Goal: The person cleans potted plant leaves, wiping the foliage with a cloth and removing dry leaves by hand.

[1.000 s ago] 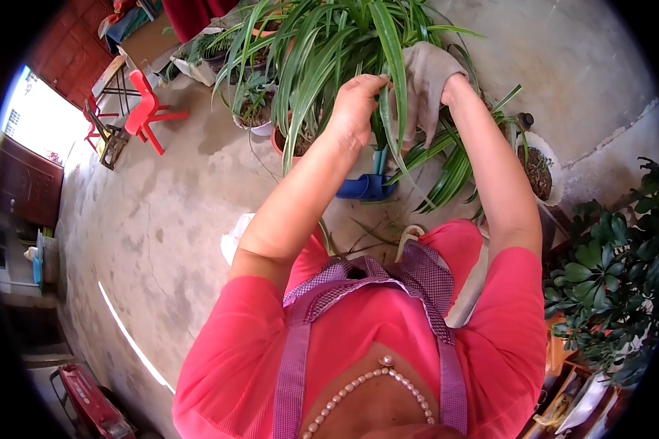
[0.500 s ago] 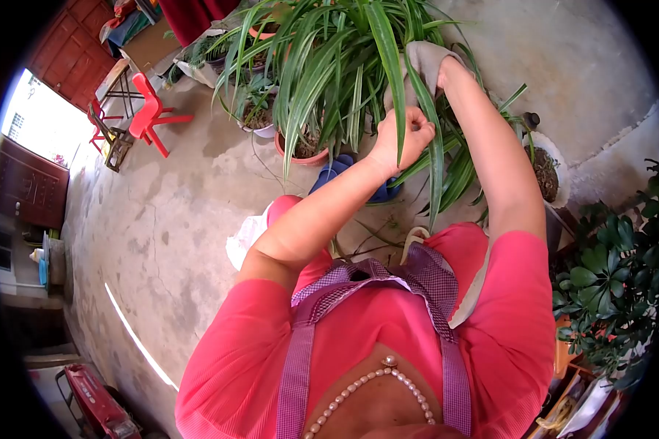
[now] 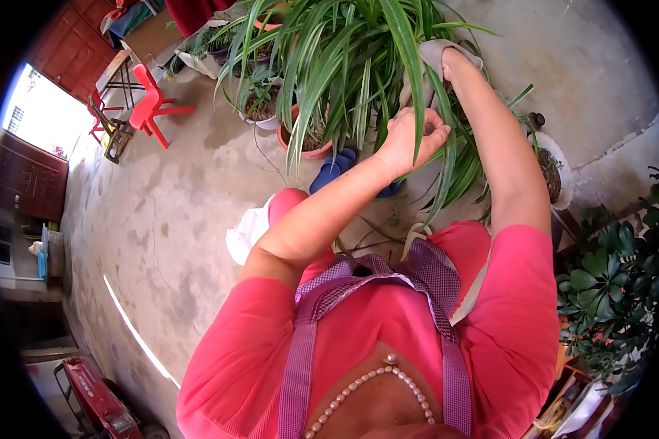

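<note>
A large potted plant with long, green-and-white striped leaves (image 3: 344, 80) fills the top middle of the head view. My left hand (image 3: 411, 140) is among its leaves, fingers curled closed; one long leaf hangs across in front of it. What the fingers pinch is hidden. Higher up and to the right, my right hand (image 3: 455, 63) grips a grey cloth (image 3: 433, 53), which covers most of the fingers. The cloth drapes down between the leaves toward the left hand. Under the plant lie blue slippers (image 3: 331, 172), partly covered by my left forearm.
Terracotta (image 3: 311, 152) and white pots (image 3: 266, 121) stand left of the slippers. A white pot with soil (image 3: 560, 175) is at the right, above a dark leafy shrub (image 3: 600, 271). Red chairs (image 3: 148, 102) stand at the far left, and a red machine (image 3: 99, 395) at the lower left.
Both hands have shifted slightly right in the view, and the cloth with the right hand. The leaves have swayed. The left fingers stay curled closed.
</note>
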### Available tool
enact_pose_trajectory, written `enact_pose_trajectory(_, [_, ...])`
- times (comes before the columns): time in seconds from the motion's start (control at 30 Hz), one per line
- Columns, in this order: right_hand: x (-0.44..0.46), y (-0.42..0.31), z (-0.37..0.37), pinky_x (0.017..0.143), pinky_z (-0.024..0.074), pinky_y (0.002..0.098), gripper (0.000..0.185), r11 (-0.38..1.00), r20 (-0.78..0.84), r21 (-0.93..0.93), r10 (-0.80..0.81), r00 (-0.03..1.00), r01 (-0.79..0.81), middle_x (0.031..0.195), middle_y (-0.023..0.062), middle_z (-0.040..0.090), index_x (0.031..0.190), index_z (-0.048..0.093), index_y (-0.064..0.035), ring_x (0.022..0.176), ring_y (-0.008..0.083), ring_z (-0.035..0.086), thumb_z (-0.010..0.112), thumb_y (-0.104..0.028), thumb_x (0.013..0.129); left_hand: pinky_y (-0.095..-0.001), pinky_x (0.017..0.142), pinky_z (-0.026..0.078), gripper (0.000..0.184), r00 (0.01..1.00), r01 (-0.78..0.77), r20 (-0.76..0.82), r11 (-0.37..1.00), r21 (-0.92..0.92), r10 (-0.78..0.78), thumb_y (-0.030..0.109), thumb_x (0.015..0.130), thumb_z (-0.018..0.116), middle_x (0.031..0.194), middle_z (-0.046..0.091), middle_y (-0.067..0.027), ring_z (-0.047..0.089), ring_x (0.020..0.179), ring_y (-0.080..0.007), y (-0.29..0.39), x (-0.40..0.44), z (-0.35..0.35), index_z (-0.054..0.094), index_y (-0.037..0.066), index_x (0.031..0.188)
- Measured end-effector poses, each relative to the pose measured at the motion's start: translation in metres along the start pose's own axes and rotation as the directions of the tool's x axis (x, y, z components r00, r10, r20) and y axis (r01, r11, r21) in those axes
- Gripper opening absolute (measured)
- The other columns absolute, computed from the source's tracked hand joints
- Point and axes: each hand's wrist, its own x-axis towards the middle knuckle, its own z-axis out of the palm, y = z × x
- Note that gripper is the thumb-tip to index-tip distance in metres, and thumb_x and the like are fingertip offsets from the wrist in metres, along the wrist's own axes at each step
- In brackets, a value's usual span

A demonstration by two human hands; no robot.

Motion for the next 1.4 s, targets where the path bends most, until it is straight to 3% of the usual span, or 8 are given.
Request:
enact_pose_trajectory(0.23, [-0.075, -0.032, 0.019, 0.048, 0.0434, 0.0367, 0.017, 0.861, 0.087, -0.509, 0.024, 0.996, 0.024, 0.072, 0.0114, 0.058, 0.078, 0.057, -0.0011, 0.056, 0.0228, 0.053, 0.049, -0.015, 0.072, -0.0239, 0.044, 0.045, 0.015, 0.978, -0.192, -0.064, 0.978, 0.078, 0.197, 0.013, 0.076, 0.058, 0.079, 0.050, -0.0104, 0.055, 0.050, -0.0143, -0.021, -0.009, 0.001, 0.054, -0.002, 0.074])
enact_pose_trajectory(0.33, [-0.080, -0.027, 0.008, 0.050, 0.0437, 0.0383, 0.020, 0.701, 0.240, -0.693, 0.006, 0.971, 0.167, 0.074, 0.0121, 0.057, 0.080, 0.056, 0.0001, 0.061, 0.0235, 0.054, 0.043, -0.015, 0.074, -0.0340, 0.069, 0.039, 0.019, 0.998, -0.062, -0.012, 0.998, 0.025, 0.062, 0.022, 0.074, 0.058, 0.087, 0.051, -0.0129, 0.048, 0.080, -0.0253, -0.025, -0.016, 0.000, 0.056, 0.004, 0.077])
enact_pose_trajectory(0.4, [-0.113, -0.040, 0.017, 0.054, 0.0439, 0.0384, 0.023, 0.759, 0.094, -0.651, 0.070, 0.993, 0.008, 0.076, 0.0125, 0.057, 0.081, 0.055, 0.0010, 0.064, 0.0234, 0.054, 0.040, -0.015, 0.075, -0.0382, 0.080, 0.036, 0.021, 0.999, 0.030, 0.019, 0.999, -0.019, -0.030, 0.026, 0.072, 0.059, 0.091, 0.052, -0.0139, 0.045, 0.094, -0.0307, -0.021, -0.021, 0.000, 0.058, 0.006, 0.078])
enact_pose_trajectory(0.73, [-0.169, -0.048, 0.002, 0.062, 0.0432, 0.0353, 0.030, 0.604, -0.102, -0.793, -0.011, 0.995, -0.075, 0.081, 0.0122, 0.057, 0.091, 0.054, 0.0035, 0.071, 0.0203, 0.054, 0.038, -0.019, 0.079, -0.0236, 0.050, 0.044, 0.011, 0.999, 0.023, 0.031, 1.000, 0.020, -0.023, 0.011, 0.075, 0.057, 0.083, 0.049, -0.0081, 0.056, 0.057, -0.0126, 0.000, -0.042, -0.001, 0.055, 0.000, 0.077])
enact_pose_trajectory(0.83, [-0.180, -0.042, -0.012, 0.062, 0.0436, 0.0348, 0.032, 0.762, -0.160, -0.643, -0.027, 0.987, -0.084, 0.082, 0.0125, 0.057, 0.090, 0.055, 0.0034, 0.072, 0.0205, 0.054, 0.038, -0.021, 0.079, -0.0240, 0.053, 0.043, 0.011, 0.992, -0.127, -0.006, 0.983, 0.131, 0.129, 0.012, 0.074, 0.058, 0.081, 0.049, -0.0074, 0.054, 0.060, -0.0119, -0.002, -0.045, 0.003, 0.056, 0.001, 0.078])
enact_pose_trajectory(1.1, [-0.217, -0.049, -0.042, 0.065, 0.0451, 0.0361, 0.030, 0.052, 0.028, -0.998, -0.269, 0.963, 0.044, 0.084, 0.0185, 0.059, 0.086, 0.058, 0.0025, 0.076, 0.0282, 0.057, 0.040, -0.020, 0.077, -0.0361, 0.081, 0.036, 0.010, 0.996, -0.042, 0.087, 0.998, 0.041, 0.039, 0.017, 0.068, 0.058, 0.087, 0.053, -0.0102, 0.046, 0.092, -0.0289, 0.021, -0.059, 0.017, 0.058, 0.009, 0.074])
enact_pose_trajectory(1.27, [-0.242, -0.056, -0.048, 0.070, 0.0463, 0.0344, 0.027, -0.657, 0.133, -0.751, -0.260, 0.956, -0.074, 0.087, 0.0168, 0.059, 0.084, 0.062, -0.0021, 0.080, 0.0302, 0.058, 0.051, -0.023, 0.071, -0.0390, 0.083, 0.034, 0.009, 0.991, -0.079, 0.111, 0.996, 0.052, 0.073, 0.017, 0.069, 0.057, 0.089, 0.054, -0.0087, 0.045, 0.095, -0.0284, 0.024, -0.061, 0.026, 0.058, 0.010, 0.075])
enact_pose_trajectory(1.4, [-0.267, -0.059, -0.047, 0.066, 0.0460, 0.0403, 0.021, -0.351, -0.033, -0.902, -0.524, 0.851, -0.251, 0.082, 0.0196, 0.059, 0.079, 0.060, -0.0046, 0.073, 0.0344, 0.058, 0.043, -0.015, 0.074, -0.0342, 0.077, 0.038, 0.009, 0.976, -0.202, 0.095, 0.977, 0.073, 0.195, 0.014, 0.070, 0.058, 0.084, 0.055, -0.0099, 0.050, 0.086, -0.0268, 0.021, -0.060, 0.033, 0.057, 0.006, 0.075])
